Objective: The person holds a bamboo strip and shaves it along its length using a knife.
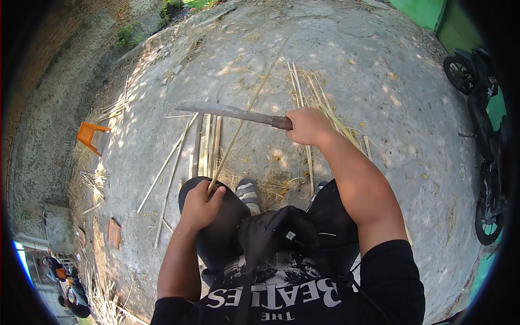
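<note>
A long thin bamboo strip (234, 138) runs up and away from my left hand (203, 203), whose fingers are wrapped round its lower end above my left knee. My right hand (309, 126) grips the dark handle of a long machete (227, 110). The blade points left and crosses the strip; whether the two touch cannot be made out. Several split bamboo pieces (207, 142) lie on the ground beyond my left knee, and more strips (319, 97) lie ahead to the right, among thin shavings.
An orange plastic stool (90, 137) stands at the left, near piles of bamboo pieces (105, 295). A brick piece (114, 233) lies on the concrete ground (411, 179). A motorcycle (479, 130) stands at the right edge, by a green wall. Another motorcycle (76, 295) is at lower left.
</note>
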### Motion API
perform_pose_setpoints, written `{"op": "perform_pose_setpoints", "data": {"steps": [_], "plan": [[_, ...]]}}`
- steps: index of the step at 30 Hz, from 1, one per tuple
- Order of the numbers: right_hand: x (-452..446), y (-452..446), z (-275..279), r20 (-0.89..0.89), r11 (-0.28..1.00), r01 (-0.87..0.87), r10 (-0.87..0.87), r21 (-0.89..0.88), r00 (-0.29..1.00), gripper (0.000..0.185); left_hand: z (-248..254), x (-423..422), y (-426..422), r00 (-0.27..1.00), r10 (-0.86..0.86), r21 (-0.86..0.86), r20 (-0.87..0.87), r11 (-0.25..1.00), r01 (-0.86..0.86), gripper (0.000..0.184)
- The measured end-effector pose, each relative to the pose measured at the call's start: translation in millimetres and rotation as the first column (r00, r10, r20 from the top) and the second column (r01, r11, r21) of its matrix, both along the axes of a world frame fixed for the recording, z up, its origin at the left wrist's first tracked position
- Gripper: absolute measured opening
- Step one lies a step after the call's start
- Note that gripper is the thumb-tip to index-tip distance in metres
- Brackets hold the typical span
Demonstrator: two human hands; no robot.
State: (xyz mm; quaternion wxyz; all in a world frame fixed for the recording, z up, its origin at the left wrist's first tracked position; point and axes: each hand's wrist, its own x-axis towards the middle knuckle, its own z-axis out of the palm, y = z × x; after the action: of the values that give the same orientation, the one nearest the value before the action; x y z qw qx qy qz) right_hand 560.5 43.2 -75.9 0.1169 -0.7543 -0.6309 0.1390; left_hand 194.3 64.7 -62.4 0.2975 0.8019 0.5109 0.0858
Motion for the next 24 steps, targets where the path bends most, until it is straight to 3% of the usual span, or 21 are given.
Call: {"op": "perform_pose_setpoints", "data": {"steps": [6,9,12,15,18,21,24], "plan": [[-36,-7,8,0.094,0.957,-0.284,0.278,0.061,0.956,0.017,-11,-7,7,0.986,-0.009,0.042,0.165,0.999,0.002,0.037],[-18,0,12,0.111,0.973,-0.224,0.217,0.051,0.970,0.017,2,-16,-5,0.990,0.011,0.054,0.141,0.998,-0.018,0.035],[11,5,-3,-0.123,0.988,-0.019,0.039,0.153,0.992,0.017,20,-21,-17,0.996,0.012,0.064,0.085,0.998,-0.017,0.035],[-1,4,-5,-0.067,0.975,-0.042,0.058,0.220,0.996,0.019,14,-34,-19,0.997,0.026,0.078,0.079,0.996,-0.032,0.034],[-32,-6,10,0.007,0.953,-0.245,0.247,0.178,0.969,0.017,6,-33,-21,0.994,0.038,0.064,0.099,0.997,-0.044,0.034],[-42,-5,4,0.130,0.875,-0.412,0.391,0.256,0.911,0.016,4,-39,-27,0.994,0.021,0.040,0.107,0.999,-0.026,0.034],[-12,1,7,0.078,0.961,-0.201,0.190,0.189,0.979,0.013,9,-61,-42,0.992,0.021,0.025,0.122,0.999,-0.024,0.035]]}}
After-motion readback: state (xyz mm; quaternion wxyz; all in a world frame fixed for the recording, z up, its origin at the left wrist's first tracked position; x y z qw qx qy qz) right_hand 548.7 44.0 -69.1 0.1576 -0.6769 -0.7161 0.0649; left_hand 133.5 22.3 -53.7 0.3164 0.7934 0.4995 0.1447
